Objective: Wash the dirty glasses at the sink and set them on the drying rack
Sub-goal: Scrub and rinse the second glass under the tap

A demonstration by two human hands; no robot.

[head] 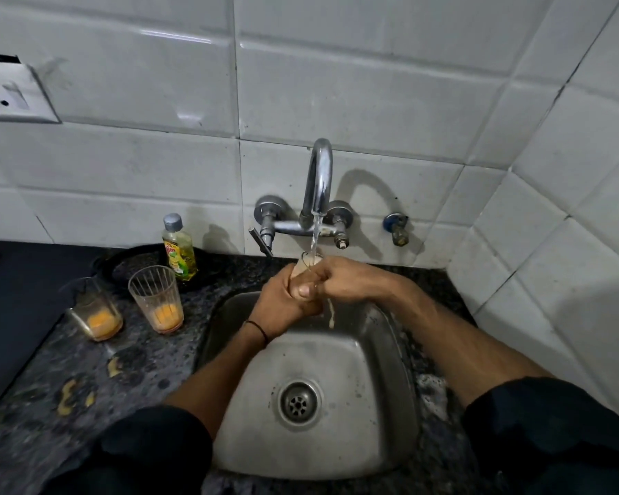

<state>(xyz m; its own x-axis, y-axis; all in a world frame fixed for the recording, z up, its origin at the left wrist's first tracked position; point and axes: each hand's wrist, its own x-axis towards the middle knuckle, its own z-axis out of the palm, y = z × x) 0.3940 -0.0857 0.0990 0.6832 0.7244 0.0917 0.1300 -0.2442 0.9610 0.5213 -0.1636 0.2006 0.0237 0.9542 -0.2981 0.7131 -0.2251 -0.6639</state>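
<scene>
**Two hands hold a glass under a running tap**

Head view, looking down at a steel sink (358,369) set in a dark speckled stone bench (33,416).

A chrome tap (318,180) on the white tiled wall sends a thin stream of water (315,237) into a clear glass (310,260). The glass is held upright over the far side of the sink, right under the spout. Only its rim shows above the hands.

The left hand (283,305) wraps around the glass from the left, fingers curled tight on it. A dark band (260,330) circles that wrist.

The right hand (336,280) reaches in from the right and closes on the same glass, its thumb pressed across the near side. The two hands touch each other.

A pale, cloudy trickle (331,316) drips from below the hands toward the sink, whose round drain (298,401) is nearer to the viewer.

On the bench left of the sink stand two more glasses, upright and just beside each other. The second glass (157,298) is next to the sink rim; the third glass (93,309) is further left. Each has orange dregs in the bottom.

Behind them, near the wall, is a yellow bottle (179,248) of dish soap with a grey cap.

Yellowish spills (72,394) mark the near bench.

A wall socket (11,98) sits at far left.
</scene>
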